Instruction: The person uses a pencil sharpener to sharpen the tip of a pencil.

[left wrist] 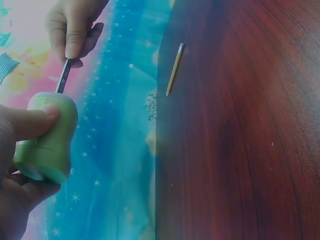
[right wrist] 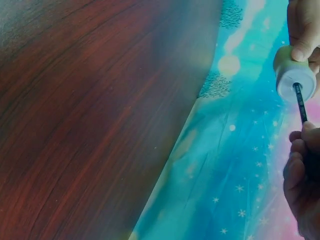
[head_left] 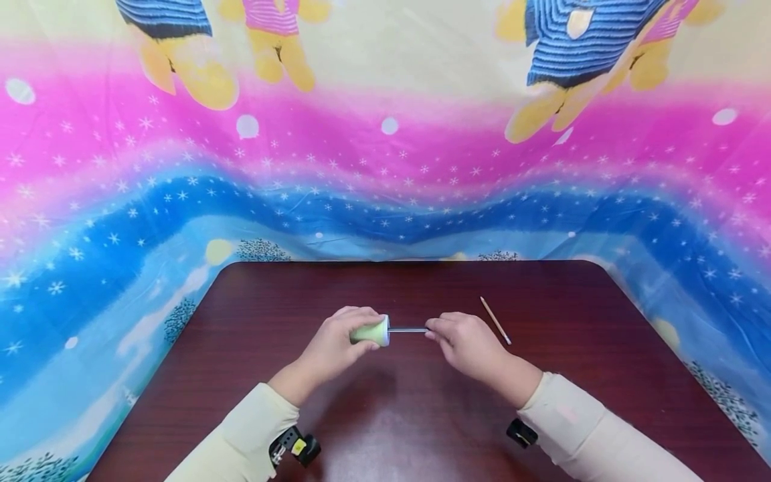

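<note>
Over the table, my left hand (head_left: 334, 343) grips a light green pencil sharpener (head_left: 371, 333) with a waisted body, thumb on one side and fingers on the other. Its whitish end (right wrist: 286, 86) faces right, and a dark pencil (head_left: 408, 329) enters the hole in it. My right hand (head_left: 470, 345) pinches the pencil's other end between thumb and fingers. Small light print runs along the pencil's shaft (right wrist: 300, 104) in the right wrist view. The tip inside the sharpener is hidden, and the right fingers cover the far end.
A yellowish pencil (head_left: 496, 321) with a pale end lies on the dark reddish-brown table (head_left: 397, 435), beyond my right hand. A patterned cloth (head_left: 385, 161) hangs behind the table and at its sides. Black wrist cameras (head_left: 521, 433) sit below both sleeves.
</note>
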A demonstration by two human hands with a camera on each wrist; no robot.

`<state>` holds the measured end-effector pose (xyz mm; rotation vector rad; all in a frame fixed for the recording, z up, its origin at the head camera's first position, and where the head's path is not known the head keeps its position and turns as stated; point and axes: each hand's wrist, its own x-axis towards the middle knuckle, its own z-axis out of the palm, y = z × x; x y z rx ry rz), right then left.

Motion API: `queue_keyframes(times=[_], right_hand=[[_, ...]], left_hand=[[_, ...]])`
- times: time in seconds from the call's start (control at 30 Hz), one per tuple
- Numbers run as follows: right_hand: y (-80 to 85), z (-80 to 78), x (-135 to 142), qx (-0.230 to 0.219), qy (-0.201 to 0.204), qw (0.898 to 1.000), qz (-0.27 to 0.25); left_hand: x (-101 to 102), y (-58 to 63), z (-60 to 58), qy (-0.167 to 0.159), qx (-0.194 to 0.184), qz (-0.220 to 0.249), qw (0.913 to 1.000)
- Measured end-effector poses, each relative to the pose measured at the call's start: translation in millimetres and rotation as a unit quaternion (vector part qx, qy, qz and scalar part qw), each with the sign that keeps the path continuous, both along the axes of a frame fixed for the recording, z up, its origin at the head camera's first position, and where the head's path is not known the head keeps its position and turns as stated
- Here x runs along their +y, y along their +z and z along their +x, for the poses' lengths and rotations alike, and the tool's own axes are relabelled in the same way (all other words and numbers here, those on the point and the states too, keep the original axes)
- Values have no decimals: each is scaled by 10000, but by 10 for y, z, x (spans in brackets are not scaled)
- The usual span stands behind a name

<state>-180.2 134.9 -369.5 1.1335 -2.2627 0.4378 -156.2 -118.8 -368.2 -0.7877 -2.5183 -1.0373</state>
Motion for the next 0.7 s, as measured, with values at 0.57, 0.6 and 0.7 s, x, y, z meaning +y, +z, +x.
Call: queue_keyframes(times=[0.57,0.6,0.7], right_hand=[[180,-35,35,-3401,-259,9400,-111],[187,-42,38,-3748,-256,9265,-217],[198,-57,44,-4685,-223,8810,-618]], left_hand=[[-21,-111,-85,-423,2220,-168,9740],[-19,-118,-93,-466,2319,-150,9715],[-14,-139,-114,-607,2594,-62,9638]])
